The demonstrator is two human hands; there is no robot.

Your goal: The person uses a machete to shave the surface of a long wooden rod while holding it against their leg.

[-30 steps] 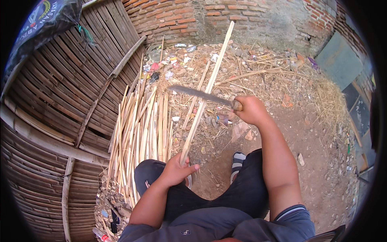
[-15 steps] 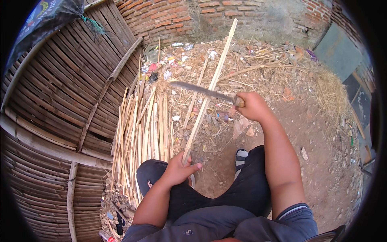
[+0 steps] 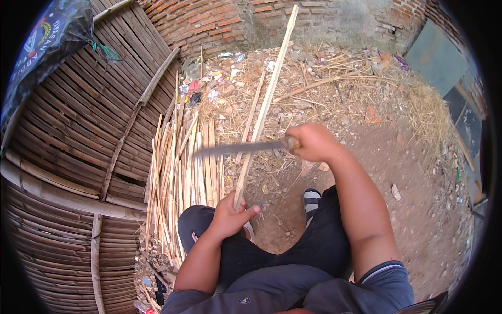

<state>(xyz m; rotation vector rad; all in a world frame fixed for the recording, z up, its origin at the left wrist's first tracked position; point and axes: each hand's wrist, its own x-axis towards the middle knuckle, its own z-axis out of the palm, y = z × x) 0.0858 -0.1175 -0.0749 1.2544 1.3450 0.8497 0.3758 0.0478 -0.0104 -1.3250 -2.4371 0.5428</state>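
Note:
My left hand [image 3: 230, 215] is closed around the near end of a long pale bamboo strip [image 3: 268, 94], in front of my left knee. The strip slants up and away to the right, its far end reaching toward the brick wall. In my right hand [image 3: 312, 141] is the wooden handle of a machete [image 3: 238, 148], gripped firmly. Its long dark blade points left and crosses the strip below the middle, a little blurred by motion. Whether the edge touches the strip I cannot tell.
Many split bamboo strips [image 3: 196, 167] lie in a pile beside my left leg. A slatted bamboo wall [image 3: 68, 120] rises at the left, a brick wall [image 3: 319, 26] at the back. Litter, straw and rubble cover the far ground. A grey-green panel [image 3: 436, 57] leans at the right.
The machete has come down along the strip toward my left hand, and my right hand has shifted nearer and left. My left hand holds almost the same place; the strip is slightly more upright.

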